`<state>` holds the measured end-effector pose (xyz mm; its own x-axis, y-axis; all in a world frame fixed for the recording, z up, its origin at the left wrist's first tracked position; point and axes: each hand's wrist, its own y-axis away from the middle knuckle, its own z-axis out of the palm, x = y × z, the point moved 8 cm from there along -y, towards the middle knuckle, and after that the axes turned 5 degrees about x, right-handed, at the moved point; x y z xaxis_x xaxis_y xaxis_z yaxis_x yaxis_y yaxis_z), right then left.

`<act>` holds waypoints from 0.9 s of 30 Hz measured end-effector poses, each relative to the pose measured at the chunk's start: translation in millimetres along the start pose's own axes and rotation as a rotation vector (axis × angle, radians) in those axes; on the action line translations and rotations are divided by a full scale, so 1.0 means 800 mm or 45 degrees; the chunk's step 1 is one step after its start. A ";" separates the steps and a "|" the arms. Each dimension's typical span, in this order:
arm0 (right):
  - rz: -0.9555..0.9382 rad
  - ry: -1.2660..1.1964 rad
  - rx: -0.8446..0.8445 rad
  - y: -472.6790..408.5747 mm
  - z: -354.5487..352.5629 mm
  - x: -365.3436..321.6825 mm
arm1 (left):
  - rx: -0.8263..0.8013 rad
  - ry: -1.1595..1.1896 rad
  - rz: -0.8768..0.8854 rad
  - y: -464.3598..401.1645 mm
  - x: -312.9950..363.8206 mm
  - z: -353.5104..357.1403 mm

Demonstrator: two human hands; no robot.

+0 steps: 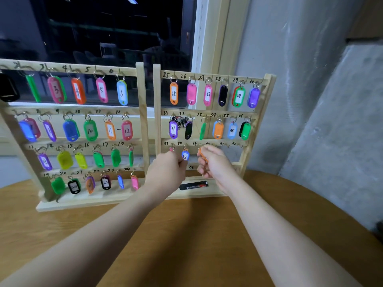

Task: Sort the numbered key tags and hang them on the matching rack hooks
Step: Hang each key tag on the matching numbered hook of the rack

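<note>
Two wooden racks (145, 129) stand at the table's (186, 235) far edge, nearly full. Right rack, third rail: hooks 37 and 38 filled, 39 onward bare. Right hand (213, 162) pinches an orange tag (202, 154) just below hook 39. Left hand (167, 168) is curled beside the blue 38 tag (185, 155); what it holds, cannot tell. Advice: confirm number, tilt ring open-side up, seat fully over the hook tip.

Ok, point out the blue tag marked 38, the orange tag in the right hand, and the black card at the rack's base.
blue tag 38 (185, 156): head view, on its white number label.
orange tag (201, 153): head view, on the edge showing past the fingers.
black card (193, 185): head view, on its middle.
</note>
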<state>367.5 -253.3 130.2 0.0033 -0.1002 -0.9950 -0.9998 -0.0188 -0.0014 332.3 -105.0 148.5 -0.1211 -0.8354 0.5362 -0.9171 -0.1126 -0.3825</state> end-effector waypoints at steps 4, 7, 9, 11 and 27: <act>0.060 0.045 0.029 0.003 -0.005 0.008 | -0.045 0.026 0.012 0.012 -0.004 0.006; 0.107 0.097 0.049 0.007 -0.014 0.017 | -0.077 0.012 0.014 0.025 -0.004 0.009; 0.131 0.107 0.049 0.013 -0.023 0.027 | -0.116 0.008 0.017 0.035 0.000 0.012; 0.144 0.115 0.049 0.026 -0.034 0.036 | -0.175 -0.010 0.020 0.049 0.003 0.019; 0.063 0.863 0.577 0.306 -0.323 0.109 | -0.580 0.073 0.198 0.230 0.121 0.145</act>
<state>127.5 -523.6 69.2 -0.1756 -0.6729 -0.7186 -0.9090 0.3911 -0.1441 195.7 -269.3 42.8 -0.2788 -0.7912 0.5443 -0.9580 0.2691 -0.0995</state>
